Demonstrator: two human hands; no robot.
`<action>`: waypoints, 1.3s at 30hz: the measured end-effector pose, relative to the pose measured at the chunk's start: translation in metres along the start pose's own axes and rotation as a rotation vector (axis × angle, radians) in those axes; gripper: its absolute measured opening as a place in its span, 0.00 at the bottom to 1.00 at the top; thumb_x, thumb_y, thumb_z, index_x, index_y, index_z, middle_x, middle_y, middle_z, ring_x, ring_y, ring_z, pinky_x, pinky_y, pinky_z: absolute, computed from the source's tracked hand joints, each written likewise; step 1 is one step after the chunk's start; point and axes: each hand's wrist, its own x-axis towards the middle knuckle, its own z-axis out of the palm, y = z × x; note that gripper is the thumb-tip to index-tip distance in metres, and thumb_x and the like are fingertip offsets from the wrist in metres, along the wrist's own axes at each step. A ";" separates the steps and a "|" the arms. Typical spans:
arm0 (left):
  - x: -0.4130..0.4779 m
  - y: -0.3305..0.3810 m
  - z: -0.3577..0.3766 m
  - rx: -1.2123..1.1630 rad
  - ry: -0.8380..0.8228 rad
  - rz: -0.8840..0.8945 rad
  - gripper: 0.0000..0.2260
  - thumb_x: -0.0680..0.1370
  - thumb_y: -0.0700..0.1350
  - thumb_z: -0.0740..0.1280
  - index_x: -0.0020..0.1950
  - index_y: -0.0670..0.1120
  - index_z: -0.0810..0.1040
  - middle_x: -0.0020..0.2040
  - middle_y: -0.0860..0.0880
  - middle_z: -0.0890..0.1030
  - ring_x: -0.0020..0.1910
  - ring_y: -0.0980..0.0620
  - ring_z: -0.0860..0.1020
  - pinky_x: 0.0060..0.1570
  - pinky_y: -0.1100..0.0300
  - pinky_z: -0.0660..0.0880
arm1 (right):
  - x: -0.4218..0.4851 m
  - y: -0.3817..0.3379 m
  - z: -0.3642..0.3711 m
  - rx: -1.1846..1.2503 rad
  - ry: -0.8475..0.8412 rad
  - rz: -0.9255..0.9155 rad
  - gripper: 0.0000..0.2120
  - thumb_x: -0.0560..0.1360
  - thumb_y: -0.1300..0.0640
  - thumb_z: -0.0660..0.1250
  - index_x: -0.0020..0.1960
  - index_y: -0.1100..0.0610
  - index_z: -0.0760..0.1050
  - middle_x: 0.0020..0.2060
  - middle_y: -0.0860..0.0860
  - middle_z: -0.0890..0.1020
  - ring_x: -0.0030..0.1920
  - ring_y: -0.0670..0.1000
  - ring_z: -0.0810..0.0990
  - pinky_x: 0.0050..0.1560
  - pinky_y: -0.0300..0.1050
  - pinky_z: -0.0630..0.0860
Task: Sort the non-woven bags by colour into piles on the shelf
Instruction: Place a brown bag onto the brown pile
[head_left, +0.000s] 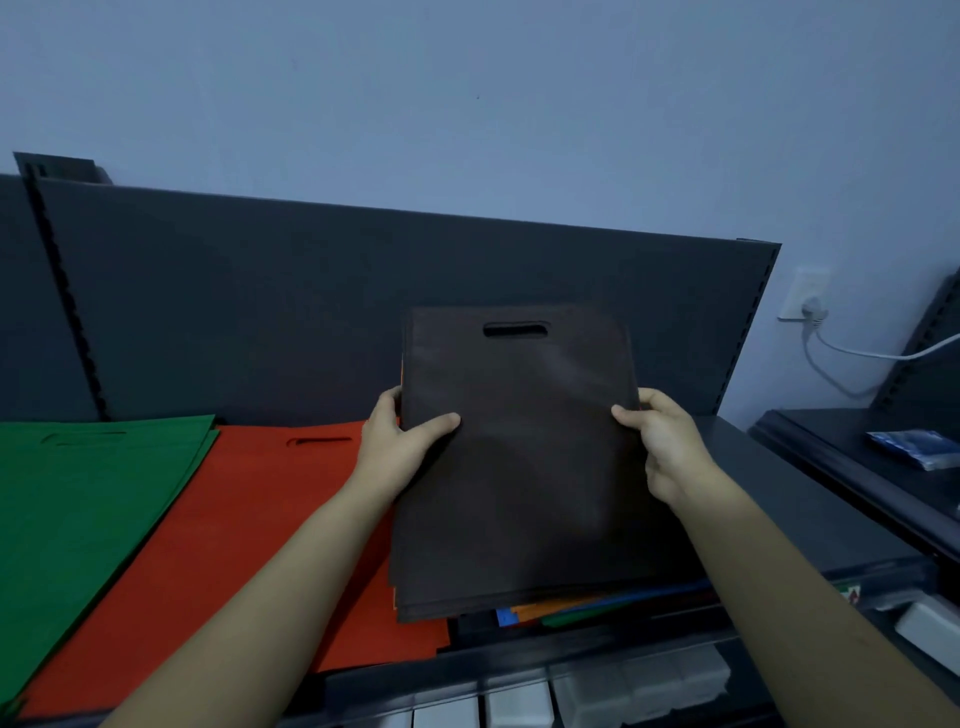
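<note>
Centre frame, left hand (400, 441) and right hand (665, 447) pinch the brown bag (519, 467) by its side edges, over the mixed stack (597, 608) on the shelf (805, 509). Risk: limp bags underneath cling and come along, mixing colours. Red pile (249, 519) just beside, green pile (78, 493) lower left; no brown pile visible.

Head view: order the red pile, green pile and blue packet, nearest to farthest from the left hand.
1. Red pile, just beside the left hand.
2. Green pile, further left.
3. Blue packet, far right.
</note>
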 end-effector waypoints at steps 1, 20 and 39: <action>0.001 0.000 0.000 0.048 0.029 0.022 0.35 0.58 0.61 0.77 0.62 0.58 0.71 0.58 0.55 0.76 0.63 0.51 0.74 0.64 0.48 0.72 | 0.000 0.000 0.000 0.014 0.009 0.012 0.08 0.77 0.67 0.64 0.52 0.58 0.78 0.49 0.54 0.83 0.51 0.54 0.82 0.57 0.54 0.78; -0.016 0.031 0.001 -0.338 -0.153 -0.258 0.33 0.76 0.71 0.55 0.71 0.49 0.70 0.67 0.49 0.74 0.65 0.46 0.74 0.64 0.48 0.71 | -0.009 -0.022 0.006 0.132 0.040 0.304 0.19 0.79 0.68 0.57 0.69 0.61 0.70 0.47 0.58 0.80 0.42 0.55 0.80 0.39 0.50 0.77; 0.006 0.059 -0.076 -0.028 -0.495 -0.261 0.36 0.65 0.28 0.68 0.69 0.53 0.67 0.60 0.45 0.81 0.60 0.45 0.79 0.53 0.47 0.79 | -0.021 -0.035 0.021 -0.083 -0.211 0.158 0.17 0.74 0.73 0.62 0.58 0.59 0.78 0.49 0.58 0.84 0.48 0.56 0.83 0.47 0.49 0.80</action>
